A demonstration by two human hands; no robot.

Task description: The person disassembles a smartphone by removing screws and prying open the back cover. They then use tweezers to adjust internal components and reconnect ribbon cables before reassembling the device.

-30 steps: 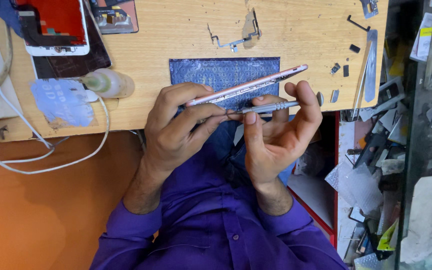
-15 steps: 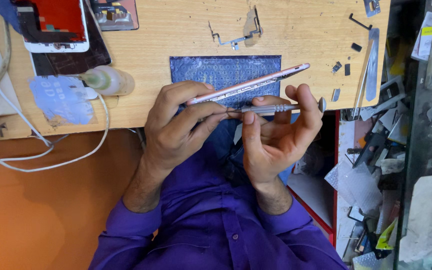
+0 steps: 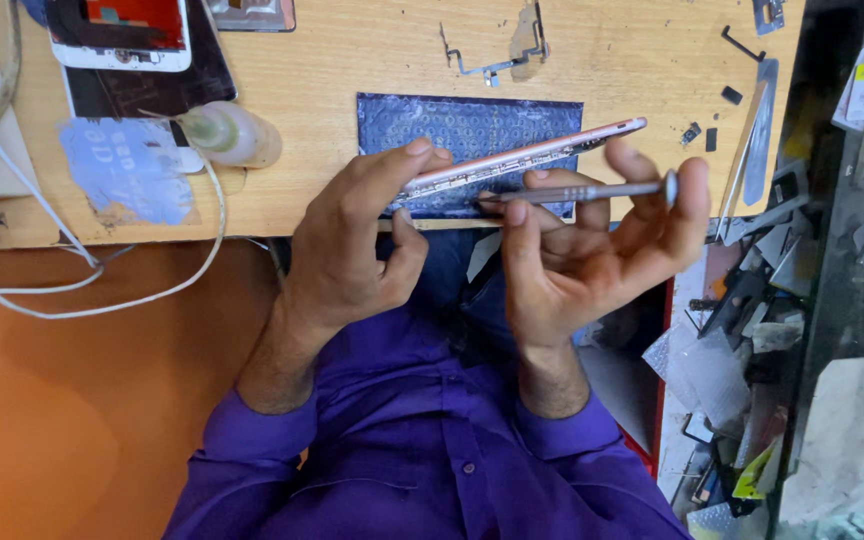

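Observation:
My left hand (image 3: 352,240) grips the near end of a slim pinkish-silver phone (image 3: 542,152), held edge-on and tilted up to the right over a blue patterned mat (image 3: 452,125). My right hand (image 3: 582,260) holds a thin metal screwdriver (image 3: 592,190) just under the phone, lying across the fingers with the thumb on its shaft. The screwdriver tip points left toward the phone's lower edge by my left thumb. Both hands hover at the front edge of the wooden table (image 3: 352,60).
A small clear bottle (image 3: 232,133), a blue sheet (image 3: 117,170) and a red-screened phone (image 3: 122,30) lie at the left. A white cable (image 3: 152,290) loops off the table edge. Metal bracket parts (image 3: 497,60) sit at the back; a flat metal tool (image 3: 752,140) and cluttered spare parts (image 3: 752,320) are at the right.
My right fingers have loosened and spread, and the screwdriver has slid a little to the right under the phone. My left hand keeps its hold on the phone.

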